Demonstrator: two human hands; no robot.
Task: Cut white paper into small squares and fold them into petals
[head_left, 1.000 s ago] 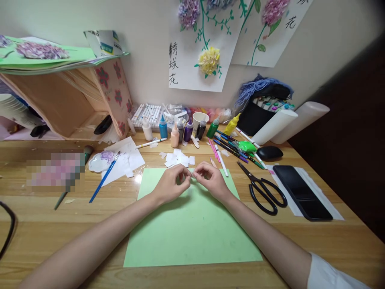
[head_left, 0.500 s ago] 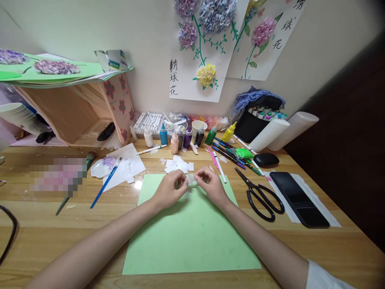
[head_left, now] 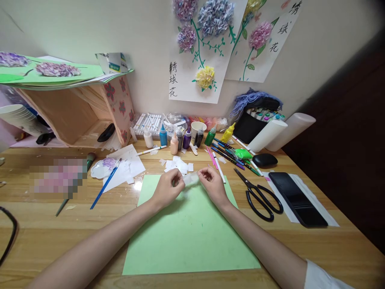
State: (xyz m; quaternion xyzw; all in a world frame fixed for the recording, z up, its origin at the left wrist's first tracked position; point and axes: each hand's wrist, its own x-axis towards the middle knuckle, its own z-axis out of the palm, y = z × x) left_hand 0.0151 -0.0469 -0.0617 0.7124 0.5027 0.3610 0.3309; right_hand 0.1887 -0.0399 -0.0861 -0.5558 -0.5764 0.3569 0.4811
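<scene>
A light green sheet of paper lies flat on the wooden table in front of me. Over its far edge, my left hand and my right hand each pinch one end of a small thin white paper piece, stretched out between them. Both hands have their fingers curled closed on it. Just beyond the hands lies a pile of small white paper squares.
Black scissors and a black phone lie to the right. Coloured pens and paint bottles stand along the wall. A blue brush, a palette and a cardboard shelf are at the left.
My hands have drawn apart, and the white paper piece now stretches between them instead of being bunched at the fingertips. The camera has tilted up a little.
</scene>
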